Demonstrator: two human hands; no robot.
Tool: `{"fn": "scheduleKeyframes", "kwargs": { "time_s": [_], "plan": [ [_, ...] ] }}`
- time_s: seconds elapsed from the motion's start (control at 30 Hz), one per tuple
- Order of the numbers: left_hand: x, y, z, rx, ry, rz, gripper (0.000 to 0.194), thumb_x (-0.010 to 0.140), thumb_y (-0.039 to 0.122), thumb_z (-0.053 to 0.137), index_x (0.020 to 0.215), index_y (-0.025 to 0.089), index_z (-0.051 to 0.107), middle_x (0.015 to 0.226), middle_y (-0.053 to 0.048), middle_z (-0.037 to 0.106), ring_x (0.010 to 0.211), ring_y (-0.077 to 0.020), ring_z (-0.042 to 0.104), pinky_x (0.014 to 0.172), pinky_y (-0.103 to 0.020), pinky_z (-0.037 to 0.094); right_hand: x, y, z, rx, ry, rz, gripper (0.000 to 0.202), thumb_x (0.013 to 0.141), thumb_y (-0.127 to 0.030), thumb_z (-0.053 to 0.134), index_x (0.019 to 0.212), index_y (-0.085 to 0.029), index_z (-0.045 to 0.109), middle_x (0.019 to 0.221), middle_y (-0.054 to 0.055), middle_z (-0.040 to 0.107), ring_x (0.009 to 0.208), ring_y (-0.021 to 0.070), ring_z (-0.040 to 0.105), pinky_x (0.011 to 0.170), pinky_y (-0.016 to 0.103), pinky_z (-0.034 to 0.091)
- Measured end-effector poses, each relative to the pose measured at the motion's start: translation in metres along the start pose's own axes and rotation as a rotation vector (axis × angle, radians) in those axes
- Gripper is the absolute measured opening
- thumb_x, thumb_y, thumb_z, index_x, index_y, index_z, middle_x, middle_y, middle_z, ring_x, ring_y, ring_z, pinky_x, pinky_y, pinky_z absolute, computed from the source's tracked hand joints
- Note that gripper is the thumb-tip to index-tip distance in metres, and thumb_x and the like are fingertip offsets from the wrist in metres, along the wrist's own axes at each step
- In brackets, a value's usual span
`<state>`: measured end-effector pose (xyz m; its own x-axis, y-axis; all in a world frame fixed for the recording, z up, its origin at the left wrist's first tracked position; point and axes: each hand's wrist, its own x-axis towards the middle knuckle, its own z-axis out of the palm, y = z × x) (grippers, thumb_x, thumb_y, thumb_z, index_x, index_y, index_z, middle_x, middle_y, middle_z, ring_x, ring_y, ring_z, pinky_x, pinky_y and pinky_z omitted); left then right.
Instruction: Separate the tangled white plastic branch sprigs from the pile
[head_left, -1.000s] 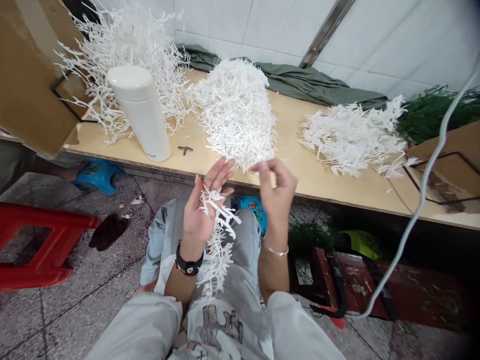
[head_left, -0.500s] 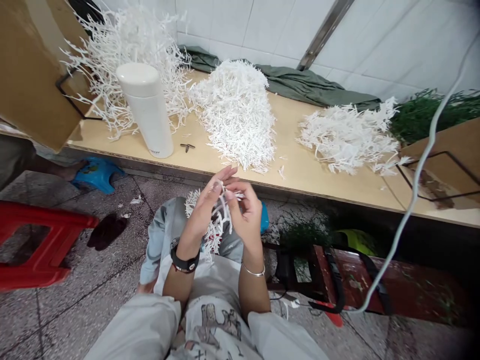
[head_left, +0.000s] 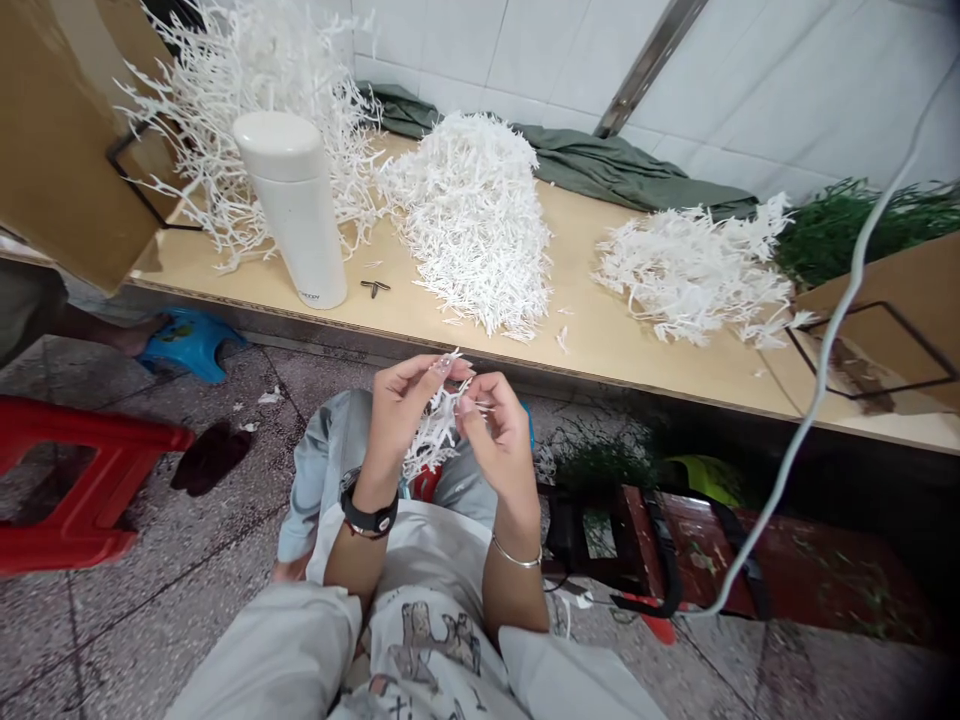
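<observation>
White and branching, the sprig [head_left: 432, 438] is between the two hands, above the lap of the person and just in front of the near edge of the surface [head_left: 576, 255]. The left hand [head_left: 409, 405] has its thumb against its fingers and pinches the upper part of the sprig; a thin white tip comes out above these fingers. The right hand [head_left: 499, 435] pinches it from the other side, between the thumb and the bent fingers, and the rest hangs down between the palms. The fingers cover some part, so exactly where each pinch is, I cannot tell.

On the surface, the middle pile [head_left: 480, 230] of short white pieces is in front of the hands. To its left is the tangled pile [head_left: 274, 85] of longer white branches, and before it the white bottle [head_left: 294, 215] stands upright. Between the bottle and the middle pile lie small dark pieces [head_left: 375, 289]. To the right, well apart from the middle pile, lies the looser white pile [head_left: 697, 275], near the green plants [head_left: 847, 225]. Some white scraps [head_left: 562, 338] are near the edge. Along the wall the green cloth [head_left: 615, 172] lies crumpled.
</observation>
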<state>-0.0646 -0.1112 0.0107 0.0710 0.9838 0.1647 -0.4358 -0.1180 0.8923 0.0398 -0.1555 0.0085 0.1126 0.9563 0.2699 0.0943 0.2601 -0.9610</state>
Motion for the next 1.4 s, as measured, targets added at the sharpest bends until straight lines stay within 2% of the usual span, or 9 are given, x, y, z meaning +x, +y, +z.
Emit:
{"fn": "scheduleKeyframes", "kwargs": {
  "time_s": [0.2, 0.43, 0.5, 0.6, 0.7, 0.77, 1.0, 1.13, 1.4],
  "plan": [
    [0.008, 0.002, -0.003, -0.498, 0.052, -0.338, 0.013, 0.074, 0.026, 0.068, 0.069, 0.015, 0.068, 0.059, 0.002, 0.064, 0.055, -0.0071, 0.062, 0.053, -0.015, 0.049, -0.012, 0.004, 0.012, -0.015, -0.074, -0.015, 0.009, 0.090, -0.027, 0.048, 0.086, -0.022, 0.042, 0.065, -0.007, 0.041, 0.054, 0.0058, 0.033, 0.051, 0.020, 0.028],
    [0.004, 0.012, 0.009, -0.805, 0.119, -0.493, 0.024, 0.089, 0.014, 0.051, 0.067, 0.014, 0.062, 0.060, 0.002, 0.059, 0.056, -0.0018, 0.059, 0.049, -0.006, 0.046, -0.019, 0.008, 0.015, 0.149, -0.069, -0.003, 0.013, 0.089, -0.032, 0.050, 0.084, -0.022, 0.042, 0.062, -0.007, 0.037, 0.051, 0.0059, 0.030, 0.047, 0.020, 0.024],
    [0.006, 0.012, 0.004, -0.938, 0.117, -0.472, 0.027, 0.092, 0.012, 0.044, 0.073, 0.014, 0.063, 0.064, 0.002, 0.061, 0.061, -0.0003, 0.060, 0.051, -0.002, 0.045, -0.024, 0.008, 0.011, 0.262, -0.128, -0.006, 0.018, 0.088, -0.035, 0.052, 0.081, -0.022, 0.041, 0.057, -0.008, 0.036, 0.047, 0.0053, 0.029, 0.045, 0.019, 0.024],
    [0.016, 0.011, -0.018, -1.066, 0.171, -0.192, 0.029, 0.094, 0.008, 0.040, 0.079, 0.017, 0.063, 0.072, 0.002, 0.065, 0.074, 0.0016, 0.062, 0.061, 0.001, 0.046, -0.031, 0.009, 0.001, 0.525, -0.214, -0.044, 0.026, 0.086, -0.043, 0.050, 0.076, -0.023, 0.037, 0.047, -0.012, 0.027, 0.037, 0.0046, 0.021, 0.039, 0.018, 0.024],
    [0.024, 0.012, -0.040, -0.944, 0.193, 0.000, 0.024, 0.093, 0.012, 0.044, 0.082, 0.020, 0.063, 0.074, 0.003, 0.064, 0.070, 0.0006, 0.060, 0.063, -0.002, 0.048, -0.032, 0.008, -0.009, 0.549, -0.143, -0.053, 0.022, 0.087, -0.042, 0.049, 0.080, -0.024, 0.037, 0.047, -0.012, 0.028, 0.036, 0.0054, 0.023, 0.039, 0.019, 0.027],
    [0.024, 0.015, -0.043, -0.806, 0.170, -0.041, 0.024, 0.093, 0.012, 0.042, 0.088, 0.021, 0.064, 0.076, 0.002, 0.062, 0.063, -0.0008, 0.055, 0.058, -0.005, 0.047, -0.027, 0.006, -0.012, 0.483, -0.063, -0.048, 0.017, 0.088, -0.038, 0.050, 0.085, -0.025, 0.041, 0.050, -0.010, 0.034, 0.041, 0.0069, 0.031, 0.045, 0.021, 0.033],
    [0.007, 0.012, -0.002, -0.581, -0.101, -0.274, 0.020, 0.082, 0.021, 0.048, 0.063, 0.019, 0.041, 0.061, 0.003, 0.036, 0.053, -0.0075, 0.043, 0.055, -0.019, 0.044, -0.020, -0.001, -0.011, 0.365, -0.045, -0.034, 0.018, 0.090, -0.037, 0.048, 0.102, -0.024, 0.047, 0.068, -0.003, 0.050, 0.062, 0.0112, 0.049, 0.063, 0.028, 0.044],
    [0.001, 0.006, 0.006, -0.346, -0.163, -0.166, 0.037, 0.085, 0.051, 0.042, 0.065, 0.020, 0.041, 0.071, -0.001, 0.049, 0.074, -0.0155, 0.056, 0.076, -0.029, 0.048, -0.020, -0.002, -0.010, 0.352, -0.009, -0.048, 0.026, 0.085, -0.040, 0.055, 0.104, -0.026, 0.044, 0.076, -0.002, 0.055, 0.063, 0.0105, 0.051, 0.063, 0.027, 0.045],
    [-0.003, -0.005, 0.003, 0.335, -0.627, -0.218, 0.030, 0.084, 0.047, 0.055, 0.073, 0.018, 0.054, 0.065, 0.000, 0.053, 0.061, -0.0127, 0.048, 0.059, -0.024, 0.040, -0.017, 0.004, -0.015, 0.150, 0.215, 0.046, 0.017, 0.088, -0.039, 0.052, 0.093, -0.024, 0.046, 0.061, -0.007, 0.048, 0.048, 0.0060, 0.041, 0.046, 0.019, 0.034]
  ]
}}
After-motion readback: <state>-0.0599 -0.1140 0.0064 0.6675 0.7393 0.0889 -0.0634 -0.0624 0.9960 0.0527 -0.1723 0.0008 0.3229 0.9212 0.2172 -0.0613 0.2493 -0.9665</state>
